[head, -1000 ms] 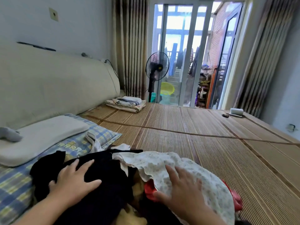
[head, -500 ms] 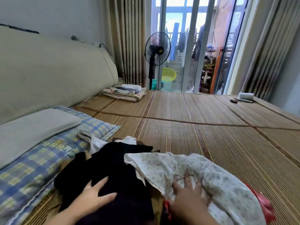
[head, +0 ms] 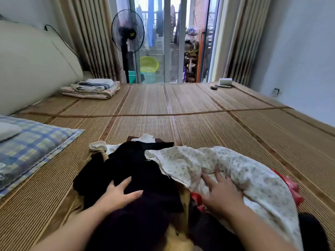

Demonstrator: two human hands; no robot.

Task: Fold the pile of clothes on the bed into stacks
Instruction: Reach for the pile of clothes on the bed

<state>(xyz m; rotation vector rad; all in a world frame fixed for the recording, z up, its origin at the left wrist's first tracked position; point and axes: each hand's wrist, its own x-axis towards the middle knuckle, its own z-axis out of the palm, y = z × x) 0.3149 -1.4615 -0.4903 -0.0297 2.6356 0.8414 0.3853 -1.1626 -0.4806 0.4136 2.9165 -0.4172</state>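
On the bed (head: 199, 124), pile (head: 159, 178) now heaped mid-mat, apart from the plaid pillow (head: 32, 142) it touched a second ago. Black garment (head: 134, 160) on the left, floral cloth (head: 244, 171) on the right. Both hands flat, fingers spread, gripping nothing: left hand (head: 117, 194) on the black, right hand (head: 221, 192) on the floral. Probably clearing room; nothing folded yet.

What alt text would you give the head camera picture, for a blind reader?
A person's left hand rests on a black garment and right hand on a white floral garment, both in a jumbled pile of clothes on a woven mat. Beyond lie folded linens, a standing fan and glass doors.
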